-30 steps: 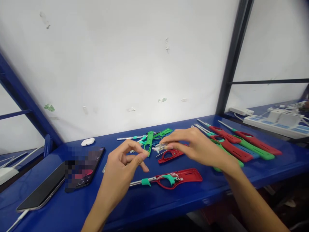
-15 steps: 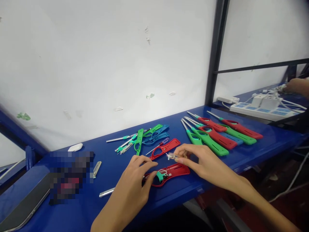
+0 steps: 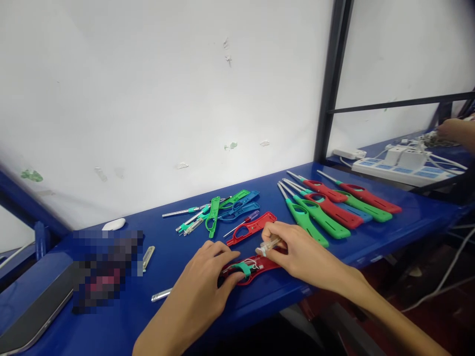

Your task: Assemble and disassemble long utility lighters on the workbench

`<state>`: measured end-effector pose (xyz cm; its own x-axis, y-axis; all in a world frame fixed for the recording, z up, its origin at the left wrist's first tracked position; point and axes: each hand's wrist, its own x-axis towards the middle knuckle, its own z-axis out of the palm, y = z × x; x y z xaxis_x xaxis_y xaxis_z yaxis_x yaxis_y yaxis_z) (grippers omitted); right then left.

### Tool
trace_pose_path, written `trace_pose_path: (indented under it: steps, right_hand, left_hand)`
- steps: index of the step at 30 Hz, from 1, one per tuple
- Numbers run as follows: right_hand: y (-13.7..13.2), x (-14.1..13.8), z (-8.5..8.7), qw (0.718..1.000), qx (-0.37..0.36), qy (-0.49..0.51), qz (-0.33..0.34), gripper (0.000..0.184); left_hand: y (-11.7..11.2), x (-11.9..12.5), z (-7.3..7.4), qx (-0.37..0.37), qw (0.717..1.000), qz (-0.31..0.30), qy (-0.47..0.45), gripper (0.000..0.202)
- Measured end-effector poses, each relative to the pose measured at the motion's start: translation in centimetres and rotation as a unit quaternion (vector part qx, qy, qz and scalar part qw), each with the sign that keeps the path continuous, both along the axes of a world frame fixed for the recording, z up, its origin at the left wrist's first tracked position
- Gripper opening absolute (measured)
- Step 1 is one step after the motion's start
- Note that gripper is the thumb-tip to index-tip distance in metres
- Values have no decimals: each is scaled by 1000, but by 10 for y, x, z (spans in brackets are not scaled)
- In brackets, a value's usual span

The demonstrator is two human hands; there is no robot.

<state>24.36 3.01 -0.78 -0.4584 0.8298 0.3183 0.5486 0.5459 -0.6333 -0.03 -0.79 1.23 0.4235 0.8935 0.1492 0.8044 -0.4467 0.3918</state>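
My left hand (image 3: 204, 277) is closed on an opened red lighter body (image 3: 267, 263) lying on the blue table, thumb by its green trigger (image 3: 243, 268). White wires curl inside the shell, and its metal tube (image 3: 160, 295) sticks out beyond my wrist. My right hand (image 3: 297, 249) pinches a small clear fuel tank (image 3: 270, 244) with a white fitting, just above the shell's handle end. Whether the tank touches the shell I cannot tell. Behind it lies a loose red shell half (image 3: 254, 227) with a purple-handled screwdriver (image 3: 245, 222).
Several closed lighters (image 3: 336, 225) lie at the right. Green and blue shell halves (image 3: 213, 217) with inner parts are piled at the back. Another clear tank (image 3: 148, 258) and a white object (image 3: 114, 224) lie left. A power strip (image 3: 404, 170) and another person's hand (image 3: 454, 131) are far right.
My right hand has moved slightly left and down with the fuel tank, turning it so its white end dips toward the red shell. My left hand keeps its hold.
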Motion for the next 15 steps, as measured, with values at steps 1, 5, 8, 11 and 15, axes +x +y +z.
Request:
trace_pose_path:
  steps: [1, 5, 8, 11, 15]
  right_hand:
    - [1, 0, 1, 1000, 0, -11, 6, 12]
    - [7, 5, 9, 997, -6, -64, 45, 5]
    - [12, 8, 15, 992, 1, -101, 78, 8]
    - [18, 7, 19, 984, 17, -130, 117, 13]
    - [22, 3, 22, 975, 51, -160, 144, 17]
  left_hand:
    - [0, 0, 1, -4, 1000, -2, 2, 28]
    - [1, 1, 2, -13, 1000, -9, 4, 25]
    - [0, 1, 1, -15, 1000, -3, 3, 27]
    - [1, 1, -1, -14, 1000, 1, 0, 28]
    - [3, 1, -2, -12, 1000, 3, -2, 28]
